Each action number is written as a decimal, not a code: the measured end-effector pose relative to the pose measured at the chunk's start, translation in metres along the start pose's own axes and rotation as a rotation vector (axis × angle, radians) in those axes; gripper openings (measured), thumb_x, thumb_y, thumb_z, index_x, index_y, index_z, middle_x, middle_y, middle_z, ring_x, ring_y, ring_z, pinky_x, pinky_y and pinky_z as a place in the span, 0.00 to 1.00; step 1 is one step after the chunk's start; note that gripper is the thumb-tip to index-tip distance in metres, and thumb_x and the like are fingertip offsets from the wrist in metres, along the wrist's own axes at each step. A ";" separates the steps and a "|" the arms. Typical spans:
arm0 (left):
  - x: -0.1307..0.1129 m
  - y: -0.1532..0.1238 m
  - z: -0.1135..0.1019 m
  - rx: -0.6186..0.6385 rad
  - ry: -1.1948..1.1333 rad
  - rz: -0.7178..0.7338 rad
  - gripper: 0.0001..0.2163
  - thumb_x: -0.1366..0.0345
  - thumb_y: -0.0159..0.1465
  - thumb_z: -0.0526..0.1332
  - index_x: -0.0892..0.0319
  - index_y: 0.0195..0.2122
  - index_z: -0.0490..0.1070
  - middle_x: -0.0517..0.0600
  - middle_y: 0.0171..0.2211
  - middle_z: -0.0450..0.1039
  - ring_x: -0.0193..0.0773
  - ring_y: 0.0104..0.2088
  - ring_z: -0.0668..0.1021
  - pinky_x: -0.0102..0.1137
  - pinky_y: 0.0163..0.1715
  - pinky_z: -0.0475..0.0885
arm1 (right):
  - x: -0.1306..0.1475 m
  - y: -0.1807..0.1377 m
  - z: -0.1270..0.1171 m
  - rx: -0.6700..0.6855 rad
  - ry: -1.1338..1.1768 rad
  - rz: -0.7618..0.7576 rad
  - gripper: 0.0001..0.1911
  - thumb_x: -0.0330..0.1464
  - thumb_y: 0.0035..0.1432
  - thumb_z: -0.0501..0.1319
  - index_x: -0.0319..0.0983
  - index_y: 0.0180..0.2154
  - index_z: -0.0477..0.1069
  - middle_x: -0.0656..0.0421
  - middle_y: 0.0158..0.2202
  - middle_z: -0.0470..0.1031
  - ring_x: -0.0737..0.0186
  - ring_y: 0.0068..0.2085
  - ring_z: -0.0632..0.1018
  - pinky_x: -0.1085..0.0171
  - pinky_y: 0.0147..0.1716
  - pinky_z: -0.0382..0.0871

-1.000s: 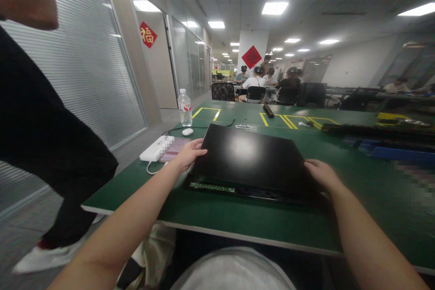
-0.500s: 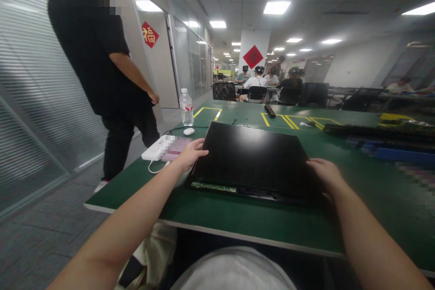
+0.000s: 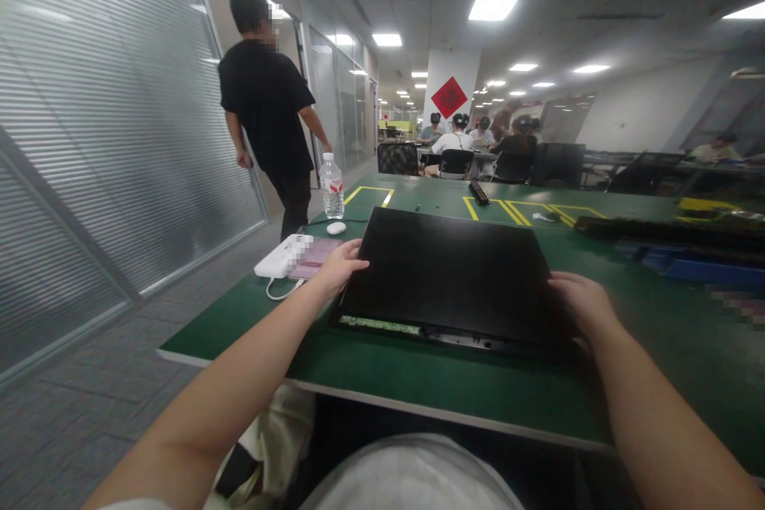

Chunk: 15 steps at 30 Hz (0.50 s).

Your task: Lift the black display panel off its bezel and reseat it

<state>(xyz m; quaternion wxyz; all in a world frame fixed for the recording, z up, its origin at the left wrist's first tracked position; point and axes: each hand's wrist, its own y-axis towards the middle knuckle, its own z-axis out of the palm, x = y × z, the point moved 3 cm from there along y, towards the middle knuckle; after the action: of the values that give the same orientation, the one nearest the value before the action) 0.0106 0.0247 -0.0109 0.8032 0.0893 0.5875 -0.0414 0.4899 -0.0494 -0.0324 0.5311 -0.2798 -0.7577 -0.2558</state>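
Observation:
A black flat display panel [image 3: 451, 279] lies low over the green table, its dark face turned up. Along its near edge runs a strip of green circuit board [image 3: 379, 325]. My left hand [image 3: 343, 267] grips the panel's left side, thumb on the top face and fingers at the edge. At the opposite side my right hand [image 3: 582, 307] is closed on the right edge, its fingertips partly hidden behind the panel. Whether the panel rests fully on the table, I cannot tell.
Left of the panel are a water bottle [image 3: 332, 187], a white earbud case [image 3: 336, 229], a white power bank [image 3: 280, 256] and a cable. A dark slotted bar [image 3: 478, 193] and blue parts [image 3: 699, 263] lie on the table [image 3: 430, 406]. A person [image 3: 268, 111] walks by at left.
The walking person has moved farther away, toward the doorway. Both hands keep hold of the display panel, whose glare spot has faded. The view has shifted slightly.

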 end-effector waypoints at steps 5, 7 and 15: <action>0.001 0.000 0.000 -0.006 0.010 -0.001 0.28 0.80 0.43 0.70 0.60 0.47 0.74 0.54 0.45 0.82 0.50 0.50 0.81 0.43 0.54 0.72 | -0.009 0.007 0.007 0.065 0.182 0.046 0.17 0.27 0.39 0.67 0.40 0.36 0.79 0.56 0.33 0.82 0.56 0.34 0.81 0.61 0.35 0.76; 0.001 0.000 0.000 0.004 0.015 -0.009 0.29 0.80 0.42 0.71 0.61 0.48 0.74 0.54 0.46 0.82 0.51 0.52 0.80 0.43 0.55 0.72 | -0.012 0.007 0.010 0.093 0.271 0.080 0.17 0.26 0.37 0.66 0.40 0.36 0.78 0.57 0.31 0.81 0.57 0.32 0.80 0.62 0.32 0.76; 0.001 -0.002 0.002 0.029 -0.009 -0.063 0.32 0.80 0.42 0.72 0.61 0.51 0.74 0.56 0.48 0.81 0.50 0.51 0.81 0.43 0.54 0.72 | -0.010 0.000 0.013 0.083 0.302 0.173 0.17 0.22 0.37 0.64 0.39 0.33 0.77 0.57 0.27 0.80 0.58 0.28 0.80 0.63 0.28 0.76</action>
<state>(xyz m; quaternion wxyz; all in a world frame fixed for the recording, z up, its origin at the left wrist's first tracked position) 0.0125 0.0219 -0.0116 0.8028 0.0823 0.5858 -0.0754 0.4844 -0.0419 -0.0456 0.6700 -0.2801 -0.6524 -0.2168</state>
